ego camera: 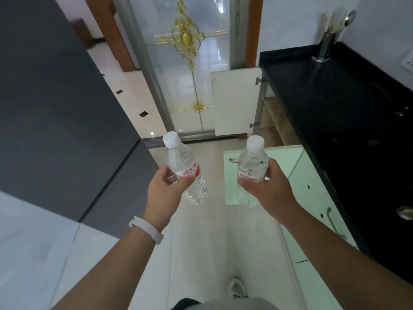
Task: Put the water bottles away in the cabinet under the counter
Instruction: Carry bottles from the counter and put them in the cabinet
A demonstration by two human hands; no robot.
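Flanking the pale floor (212, 242), a black counter (335, 108) stands, while fingers of left hand (164, 190) and right hand (270, 186) clamp water bottles (187, 170).

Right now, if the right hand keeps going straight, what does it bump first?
Probably the open pale green cabinet door just beyond the right hand and its bottle, though depth is hard to judge.
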